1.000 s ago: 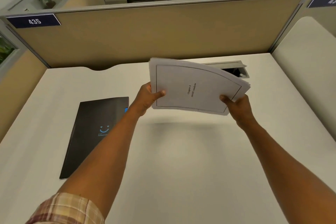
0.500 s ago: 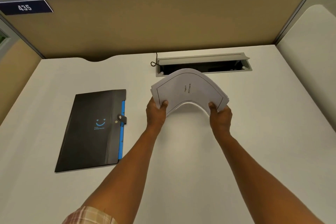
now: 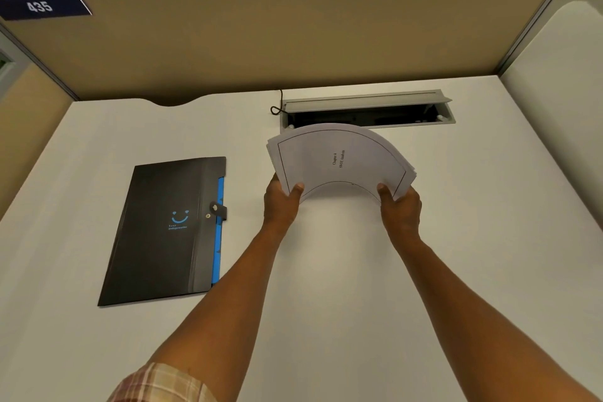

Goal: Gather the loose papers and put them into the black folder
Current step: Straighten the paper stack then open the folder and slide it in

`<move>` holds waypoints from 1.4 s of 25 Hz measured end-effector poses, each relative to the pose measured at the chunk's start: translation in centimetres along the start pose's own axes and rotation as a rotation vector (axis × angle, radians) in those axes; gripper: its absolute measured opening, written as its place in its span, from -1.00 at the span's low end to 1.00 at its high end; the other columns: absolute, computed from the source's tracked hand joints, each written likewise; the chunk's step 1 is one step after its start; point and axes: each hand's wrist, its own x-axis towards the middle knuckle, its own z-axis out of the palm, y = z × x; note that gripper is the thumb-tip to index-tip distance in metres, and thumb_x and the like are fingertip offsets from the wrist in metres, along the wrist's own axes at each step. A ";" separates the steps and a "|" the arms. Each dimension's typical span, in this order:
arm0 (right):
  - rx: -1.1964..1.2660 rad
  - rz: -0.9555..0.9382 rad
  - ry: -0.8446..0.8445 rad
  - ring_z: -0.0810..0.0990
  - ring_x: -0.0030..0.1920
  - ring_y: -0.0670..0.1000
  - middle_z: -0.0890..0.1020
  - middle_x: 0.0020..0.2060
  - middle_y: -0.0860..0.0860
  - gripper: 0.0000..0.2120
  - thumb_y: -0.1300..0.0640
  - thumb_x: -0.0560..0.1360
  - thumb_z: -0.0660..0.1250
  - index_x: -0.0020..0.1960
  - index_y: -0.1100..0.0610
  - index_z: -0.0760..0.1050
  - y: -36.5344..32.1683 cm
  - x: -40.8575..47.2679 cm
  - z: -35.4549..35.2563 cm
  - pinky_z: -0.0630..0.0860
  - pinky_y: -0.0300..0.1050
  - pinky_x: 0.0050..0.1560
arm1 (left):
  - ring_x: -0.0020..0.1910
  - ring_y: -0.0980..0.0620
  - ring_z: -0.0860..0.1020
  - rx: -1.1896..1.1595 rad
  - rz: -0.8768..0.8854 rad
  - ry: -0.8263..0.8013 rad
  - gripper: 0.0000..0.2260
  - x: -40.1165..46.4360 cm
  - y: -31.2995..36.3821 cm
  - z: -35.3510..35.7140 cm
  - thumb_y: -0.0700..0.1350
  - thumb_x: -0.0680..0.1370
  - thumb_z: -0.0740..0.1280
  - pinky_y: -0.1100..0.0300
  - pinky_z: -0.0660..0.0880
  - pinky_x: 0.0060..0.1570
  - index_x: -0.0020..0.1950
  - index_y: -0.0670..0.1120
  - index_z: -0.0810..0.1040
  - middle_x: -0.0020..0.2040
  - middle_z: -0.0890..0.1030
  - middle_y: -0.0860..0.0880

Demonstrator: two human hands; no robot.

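Both hands are up over the white desk (image 3: 326,320), each gripping one end of the stack of papers (image 3: 339,160). The left hand (image 3: 281,202) has its thumb pressed on top of the near left corner with the fingers curled out of sight beneath. The right hand (image 3: 400,209) does the same at the near right corner, thumb on top, fingers hidden under the sheets. Held between the 2 hands, the stack bows upward into an arch, its middle raised clear of the desk and its edges slightly fanned. The top sheet carries a thin black border and a small printed heading that reads "Chapter 4" and "SWOT Analysis", turned sideways.

Off to the left of the left hand, well apart from the papers, the black folder (image 3: 163,232) lies flat and closed on the desk. A blue smile mark is printed on its cover, a blue edge shows along the side nearest the hand, and a small strap with a snap (image 3: 218,209) crosses that edge.

Just beyond the papers, a grey cable tray (image 3: 368,104) is set into the desk with its lid propped open, and a dark cord (image 3: 277,106) loops out at its left end. Behind it stands a tan partition (image 3: 293,36) with a navy plate marked 435 (image 3: 40,6) far to the left. A plaid sleeve (image 3: 160,383) covers the upper left arm.
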 end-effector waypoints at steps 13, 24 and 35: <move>-0.042 0.014 -0.017 0.57 -0.14 0.20 0.58 -0.21 0.12 -0.84 0.10 0.57 0.30 0.01 0.20 0.51 0.3 0.1 -0.8 0.56 0.11 -0.08 | 0.31 -0.15 0.50 0.058 -0.006 -0.009 -0.62 1.2 0.4 0.6 -0.12 0.65 0.23 0.11 0.44 0.27 0.46 -0.17 0.37 0.34 0.53 -0.17; 0.108 0.121 -0.150 0.64 0.00 0.22 0.67 -0.12 0.09 -0.91 0.06 0.52 0.32 -0.07 0.08 0.55 -0.2 1.2 -1.5 0.56 0.16 0.06 | 0.47 -0.15 0.36 0.116 -0.059 0.019 -0.35 3.0 2.0 -1.0 -0.01 0.56 0.38 -0.04 0.38 0.40 0.57 -0.07 0.16 0.52 0.35 -0.13; 0.494 0.287 -0.334 0.64 0.05 0.10 0.70 -0.02 0.00 -0.85 0.22 0.56 0.32 0.08 0.04 0.56 0.2 -2.7 -0.4 0.56 0.17 0.07 | 0.05 -0.15 0.64 -0.591 -0.409 -0.152 -0.57 0.7 2.2 0.1 0.06 0.54 0.41 -0.02 0.64 -0.08 0.32 -0.14 0.49 0.22 0.62 -0.20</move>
